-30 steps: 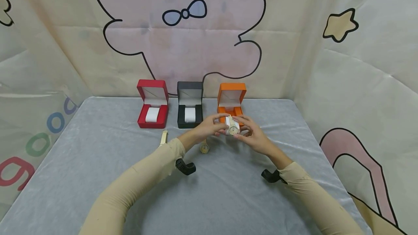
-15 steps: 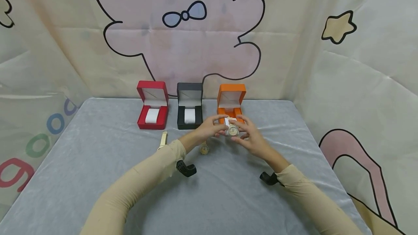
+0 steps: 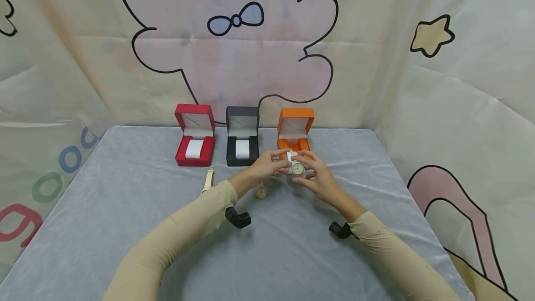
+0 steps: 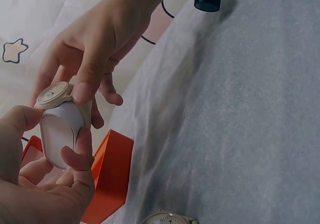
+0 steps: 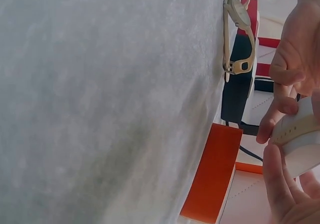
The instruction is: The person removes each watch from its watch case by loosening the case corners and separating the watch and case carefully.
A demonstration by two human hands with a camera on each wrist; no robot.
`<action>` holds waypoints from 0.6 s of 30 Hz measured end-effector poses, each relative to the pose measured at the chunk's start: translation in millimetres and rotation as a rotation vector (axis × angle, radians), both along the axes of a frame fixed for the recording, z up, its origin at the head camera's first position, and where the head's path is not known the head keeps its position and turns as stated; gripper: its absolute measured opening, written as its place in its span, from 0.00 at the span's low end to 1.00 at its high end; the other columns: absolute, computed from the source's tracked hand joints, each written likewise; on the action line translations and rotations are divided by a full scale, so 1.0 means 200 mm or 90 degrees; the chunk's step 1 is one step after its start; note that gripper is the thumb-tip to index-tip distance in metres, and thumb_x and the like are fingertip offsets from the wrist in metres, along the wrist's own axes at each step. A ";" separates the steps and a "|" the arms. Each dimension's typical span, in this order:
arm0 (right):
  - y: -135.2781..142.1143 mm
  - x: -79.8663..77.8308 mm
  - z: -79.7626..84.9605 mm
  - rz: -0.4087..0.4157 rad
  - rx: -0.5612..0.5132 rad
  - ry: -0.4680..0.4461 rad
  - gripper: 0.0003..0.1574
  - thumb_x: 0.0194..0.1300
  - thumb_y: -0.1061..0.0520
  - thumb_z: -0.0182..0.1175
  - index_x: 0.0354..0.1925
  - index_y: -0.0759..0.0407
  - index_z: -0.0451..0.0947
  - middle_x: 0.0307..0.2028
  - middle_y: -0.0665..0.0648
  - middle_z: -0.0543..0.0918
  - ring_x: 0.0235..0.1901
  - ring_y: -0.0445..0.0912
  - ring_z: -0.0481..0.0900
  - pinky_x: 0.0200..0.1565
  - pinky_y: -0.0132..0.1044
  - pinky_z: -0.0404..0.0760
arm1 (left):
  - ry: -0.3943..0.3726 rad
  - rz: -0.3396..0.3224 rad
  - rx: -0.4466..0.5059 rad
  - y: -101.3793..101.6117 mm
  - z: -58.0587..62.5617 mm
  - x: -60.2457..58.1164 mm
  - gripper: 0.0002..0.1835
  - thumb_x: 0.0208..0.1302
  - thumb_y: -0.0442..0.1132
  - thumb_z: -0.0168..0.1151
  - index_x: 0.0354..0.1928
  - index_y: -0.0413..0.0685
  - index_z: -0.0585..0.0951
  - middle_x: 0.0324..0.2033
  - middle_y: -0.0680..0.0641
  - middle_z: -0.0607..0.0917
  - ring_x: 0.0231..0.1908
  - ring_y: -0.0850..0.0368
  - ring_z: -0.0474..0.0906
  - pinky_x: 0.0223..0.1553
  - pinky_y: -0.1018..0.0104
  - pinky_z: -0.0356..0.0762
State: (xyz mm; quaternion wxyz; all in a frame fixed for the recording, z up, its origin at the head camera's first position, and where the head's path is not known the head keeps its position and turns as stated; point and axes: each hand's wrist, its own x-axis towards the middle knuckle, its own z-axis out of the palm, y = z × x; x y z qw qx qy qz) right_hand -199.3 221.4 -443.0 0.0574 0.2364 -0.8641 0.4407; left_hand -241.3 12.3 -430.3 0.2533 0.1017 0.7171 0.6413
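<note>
In front of the orange box, my left hand (image 3: 267,165) holds a white watch cushion (image 4: 59,134) between thumb and fingers. A cream wristwatch (image 3: 297,167) lies over the cushion, its round dial outward. My right hand (image 3: 321,178) grips this watch from the other side, its thumb against the strap in the left wrist view. The right wrist view shows a holed strap end (image 5: 295,130) lying along the cushion. Parts of the strap are hidden by fingers. The orange watch box (image 3: 296,119) stands with its lid up just behind both hands.
A red box (image 3: 194,154) and a black box (image 3: 242,154) stand open to the left, each with a white cushion inside. Two more watches lie on the grey cloth: a second watch (image 3: 261,192) below my left wrist, a third watch (image 3: 209,179) beside my left forearm.
My right hand has shifted slightly left and its fingers have closed in over the watch and strap. The left hand stays nearly in place with the cushion.
</note>
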 end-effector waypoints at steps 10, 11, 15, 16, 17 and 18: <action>-0.05 0.10 0.17 0.008 -0.026 -0.068 0.34 0.63 0.67 0.68 0.66 0.69 0.72 0.73 0.76 0.58 0.50 0.68 0.80 0.44 0.52 0.84 | 0.002 0.005 0.006 0.00 0.00 0.01 0.31 0.67 0.43 0.64 0.72 0.59 0.72 0.55 0.41 0.87 0.41 0.59 0.86 0.60 0.45 0.77; -0.05 0.10 0.17 0.010 -0.027 -0.071 0.35 0.63 0.67 0.68 0.67 0.69 0.71 0.73 0.76 0.57 0.50 0.68 0.80 0.44 0.52 0.84 | 0.003 0.004 0.007 0.00 -0.01 0.01 0.31 0.67 0.43 0.65 0.72 0.59 0.72 0.55 0.40 0.87 0.41 0.58 0.86 0.60 0.45 0.77; -0.02 0.04 0.09 0.023 -0.024 -0.073 0.40 0.62 0.66 0.69 0.70 0.66 0.68 0.73 0.74 0.60 0.47 0.63 0.81 0.41 0.44 0.84 | 0.005 -0.005 0.010 0.00 -0.01 0.01 0.31 0.66 0.42 0.65 0.71 0.60 0.72 0.54 0.41 0.87 0.41 0.58 0.86 0.59 0.46 0.78; -0.01 0.02 0.06 0.031 -0.027 -0.078 0.42 0.62 0.65 0.69 0.71 0.65 0.67 0.73 0.73 0.63 0.45 0.59 0.82 0.39 0.42 0.84 | 0.005 -0.009 0.009 0.00 -0.01 0.01 0.31 0.66 0.42 0.65 0.72 0.60 0.72 0.53 0.41 0.88 0.41 0.58 0.86 0.59 0.46 0.78; 0.00 0.00 0.04 0.040 -0.030 -0.084 0.44 0.62 0.65 0.70 0.73 0.64 0.65 0.72 0.71 0.65 0.43 0.56 0.82 0.36 0.39 0.83 | 0.004 -0.013 0.008 0.00 -0.01 0.01 0.31 0.67 0.41 0.65 0.72 0.60 0.72 0.53 0.42 0.88 0.41 0.58 0.86 0.59 0.46 0.78; 0.01 -0.02 0.02 0.050 -0.033 -0.086 0.45 0.62 0.65 0.70 0.73 0.63 0.64 0.70 0.70 0.68 0.40 0.52 0.82 0.34 0.36 0.82 | 0.004 -0.017 0.006 0.00 0.00 0.01 0.31 0.67 0.41 0.64 0.72 0.60 0.72 0.53 0.42 0.88 0.41 0.58 0.85 0.59 0.46 0.78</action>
